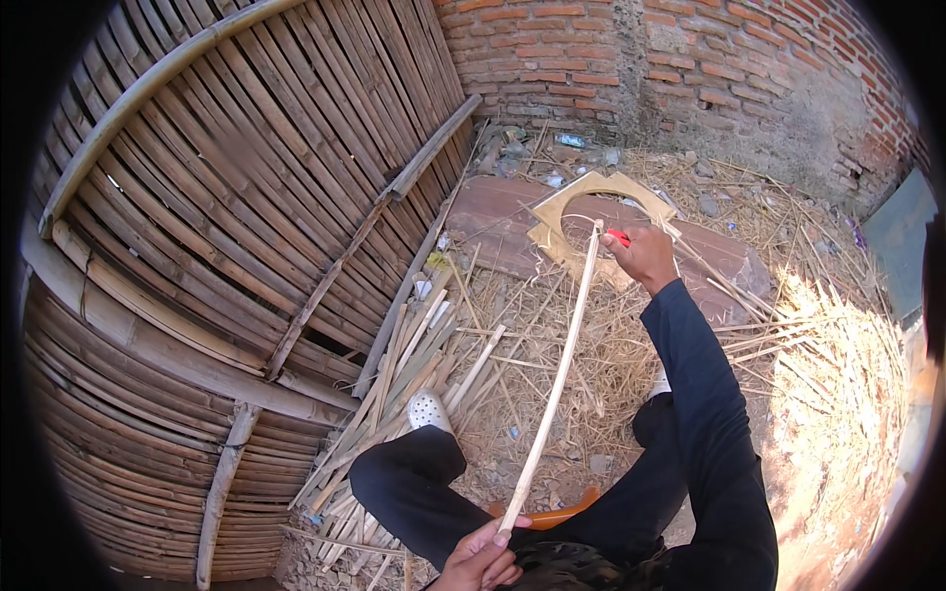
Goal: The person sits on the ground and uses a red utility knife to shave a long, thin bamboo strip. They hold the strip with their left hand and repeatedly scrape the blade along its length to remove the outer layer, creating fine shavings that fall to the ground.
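A long pale bamboo strip (558, 382) slants up and away from my lap to the far middle. My left hand (481, 559) is closed round its near end, close to my body. With the arm stretched forward, my right hand (647, 258) is closed on a small red tool (618, 237) beside the strip's far tip. The working end of this tool is too small to make out. Just beyond the tip lies a flat wooden board with a large round hole (547, 209), and thin curled shavings show around the hole.
A bamboo slat wall (296, 177) rises on the left, with a brick wall (552, 59) behind. Split bamboo pieces (394, 394) are heaped by my white clog (429, 411). Shavings and straw (532, 345) cover the ground around a reddish-brown slab (488, 222).
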`<action>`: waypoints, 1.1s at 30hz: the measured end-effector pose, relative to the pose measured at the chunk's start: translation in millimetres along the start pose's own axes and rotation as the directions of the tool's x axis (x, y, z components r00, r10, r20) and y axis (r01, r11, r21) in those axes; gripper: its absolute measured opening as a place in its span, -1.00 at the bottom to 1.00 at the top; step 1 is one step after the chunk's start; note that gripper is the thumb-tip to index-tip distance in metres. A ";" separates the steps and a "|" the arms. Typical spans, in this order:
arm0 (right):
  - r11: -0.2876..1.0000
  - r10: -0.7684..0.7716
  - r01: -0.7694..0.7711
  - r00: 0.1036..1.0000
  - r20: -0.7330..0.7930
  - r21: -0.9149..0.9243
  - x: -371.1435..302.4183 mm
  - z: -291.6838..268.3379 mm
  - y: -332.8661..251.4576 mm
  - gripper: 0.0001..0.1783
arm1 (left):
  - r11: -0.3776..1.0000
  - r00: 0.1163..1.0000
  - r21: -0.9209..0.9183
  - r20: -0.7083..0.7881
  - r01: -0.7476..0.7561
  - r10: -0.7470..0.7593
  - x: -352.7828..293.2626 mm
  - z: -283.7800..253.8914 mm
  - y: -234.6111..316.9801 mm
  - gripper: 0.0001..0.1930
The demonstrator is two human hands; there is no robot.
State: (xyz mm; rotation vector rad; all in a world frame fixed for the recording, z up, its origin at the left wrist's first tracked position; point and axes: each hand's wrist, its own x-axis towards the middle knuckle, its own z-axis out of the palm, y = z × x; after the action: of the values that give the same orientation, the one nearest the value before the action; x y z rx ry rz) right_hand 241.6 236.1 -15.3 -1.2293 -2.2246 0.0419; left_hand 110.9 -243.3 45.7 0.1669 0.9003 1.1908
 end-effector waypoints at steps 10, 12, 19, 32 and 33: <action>0.695 0.719 -0.719 0.695 0.016 -0.025 -23.7 -17.8 108.2 -0.06 | 0.984 0.968 0.138 -0.240 0.115 -0.080 -78.9 22.8 -6.6 -0.68; 0.739 0.665 -0.671 0.741 0.087 0.063 -38.3 -36.6 61.7 -0.07 | 0.997 0.957 0.064 -0.285 -0.038 0.055 -79.1 13.6 9.3 -0.68; 0.936 -0.191 0.087 0.940 0.284 0.342 -73.5 -25.7 -108.9 -0.22 | 0.975 0.973 0.142 -0.131 -0.169 0.188 0.5 -26.9 25.4 -0.63; 0.806 -0.537 0.438 0.824 0.180 0.398 -92.3 1.0 -148.7 -0.26 | 0.977 0.973 0.125 -0.129 -0.173 0.189 57.6 -15.3 53.9 -0.62; 0.786 -0.569 0.468 0.804 0.175 0.405 -92.5 5.6 -148.8 -0.25 | 0.972 0.972 0.162 -0.130 -0.171 0.193 63.7 -17.3 57.2 -0.62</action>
State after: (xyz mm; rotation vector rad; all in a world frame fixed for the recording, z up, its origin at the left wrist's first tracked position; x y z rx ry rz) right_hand 162.1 79.9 -19.7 -0.3995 -2.5992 0.3975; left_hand 62.6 -171.6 33.1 0.2930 1.1225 1.3185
